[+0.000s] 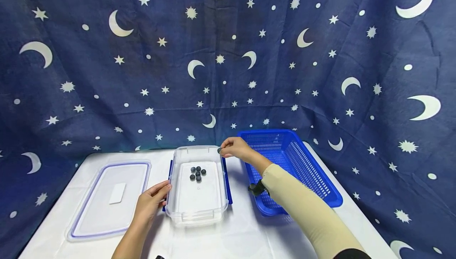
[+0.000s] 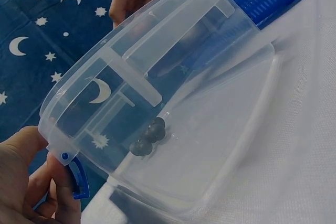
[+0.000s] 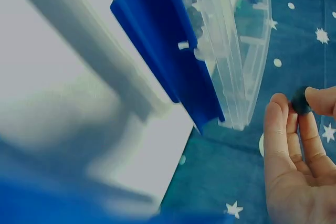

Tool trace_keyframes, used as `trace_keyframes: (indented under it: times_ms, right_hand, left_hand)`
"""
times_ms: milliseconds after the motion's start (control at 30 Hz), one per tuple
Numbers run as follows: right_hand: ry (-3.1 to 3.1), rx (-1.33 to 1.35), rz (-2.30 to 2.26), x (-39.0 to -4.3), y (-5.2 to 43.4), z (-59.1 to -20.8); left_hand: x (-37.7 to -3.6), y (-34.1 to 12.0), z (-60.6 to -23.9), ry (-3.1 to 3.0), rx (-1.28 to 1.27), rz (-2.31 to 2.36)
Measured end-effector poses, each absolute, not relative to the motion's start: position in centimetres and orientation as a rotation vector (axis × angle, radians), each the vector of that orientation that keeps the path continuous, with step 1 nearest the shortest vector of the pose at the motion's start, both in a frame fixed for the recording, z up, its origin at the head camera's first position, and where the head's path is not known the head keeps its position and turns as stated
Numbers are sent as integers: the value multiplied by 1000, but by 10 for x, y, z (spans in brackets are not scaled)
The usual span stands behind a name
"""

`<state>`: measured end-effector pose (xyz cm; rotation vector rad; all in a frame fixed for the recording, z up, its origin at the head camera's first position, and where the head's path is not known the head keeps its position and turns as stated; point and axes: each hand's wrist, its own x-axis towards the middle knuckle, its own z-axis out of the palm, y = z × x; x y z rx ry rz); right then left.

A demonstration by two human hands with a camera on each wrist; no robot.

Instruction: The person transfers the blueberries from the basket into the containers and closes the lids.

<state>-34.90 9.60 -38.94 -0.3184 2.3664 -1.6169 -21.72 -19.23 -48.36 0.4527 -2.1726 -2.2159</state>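
While the right hand (image 1: 236,149) pinches a dark ball (image 3: 301,100) at the far right corner of the clear container (image 1: 196,217) (the left hand (image 1: 151,200) grips its left rim), a fingertip slip could drop the ball outside the rim.

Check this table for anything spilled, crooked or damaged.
Nothing stands out: the loose dark balls lie clustered inside the upright clear container, the lid lies flat beside it, and the blue basket looks intact. No spill shows.
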Motion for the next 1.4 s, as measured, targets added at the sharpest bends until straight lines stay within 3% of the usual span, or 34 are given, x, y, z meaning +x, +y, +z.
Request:
trace_keyframes:
  times_ms: [600, 1400]
  right_hand:
    - [2397, -475, -1386, -341, 42, -401]
    - [2872, -722, -664, -338, 17, -424]
  left_hand:
    - [-216, -194, -483, -2188, 435, -2200]
    - [-217, -192, -483, -2171, 451, -2198]
